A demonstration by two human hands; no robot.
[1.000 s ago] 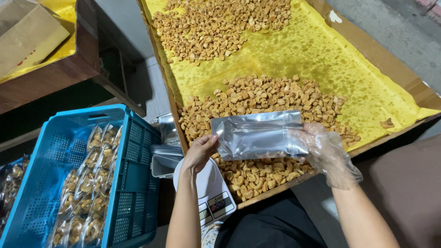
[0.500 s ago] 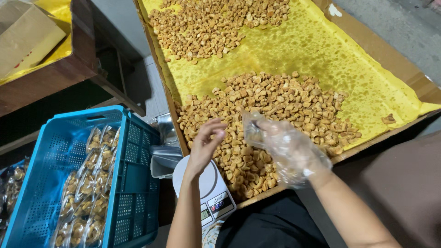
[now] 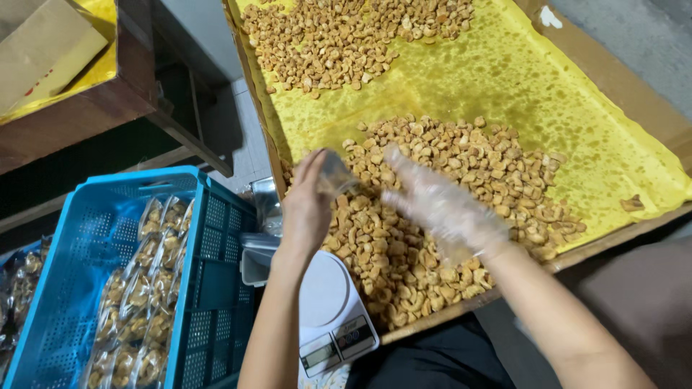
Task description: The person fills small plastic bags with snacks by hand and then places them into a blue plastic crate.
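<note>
My left hand (image 3: 306, 209) is bare and grips the mouth of a clear plastic bag (image 3: 336, 175) at the near left of the nut pile. My right hand (image 3: 441, 207), in a thin clear plastic glove, is spread over the heap of golden nuts (image 3: 461, 173) with its fingers reaching toward the bag; motion blurs it. The nuts lie on yellow paper in a large wooden tray (image 3: 613, 238). A second heap of nuts (image 3: 346, 36) lies at the tray's far end.
A white kitchen scale (image 3: 328, 310) sits below my left forearm. A blue plastic crate (image 3: 79, 288) with several filled clear bags stands at the left. Small metal containers (image 3: 256, 256) sit between crate and tray. A brown box (image 3: 43, 50) rests on a wooden shelf at top left.
The wide silvery bag held flat in both hands a second ago is now gathered in my left hand. My gloved right hand let go of it and swung down over the nuts.
</note>
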